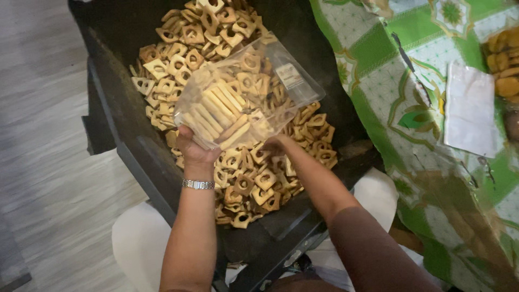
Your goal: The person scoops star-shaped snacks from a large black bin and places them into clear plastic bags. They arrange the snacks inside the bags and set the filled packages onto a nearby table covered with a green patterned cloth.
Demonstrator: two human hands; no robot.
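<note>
While a clear plastic bag (246,94) is held up over a dark tray (116,103), it is gripped at its lower left corner by the left hand (193,148), whose fingers are closed on the film from beneath. Pale square ring-shaped biscuits are stacked inside the bag in neat rows just above those fingers, with looser pieces lying further up toward its open end. The right hand (277,145) is placed at the bag's lower right edge, just below the film and touching the heap; whether its fingers are curled around a biscuit or pinching the plastic cannot be told, since they are hidden by the bag. A metal watch band (198,184) is worn on the left wrist.

Beneath both hands, a large heap of loose biscuits (254,181) is spread across the tray, reaching well beyond the fingertips toward the far wall. To the right of the right forearm, a green patterned cloth (389,81) is draped, and a flat white packet (470,108) lies on it, well apart from the hands.

For tidy filling, the bag is best kept tilted with its corner supported, so that the stacked rows are not disturbed, and pieces are best slid in flat against the existing rows rather than dropped.
</note>
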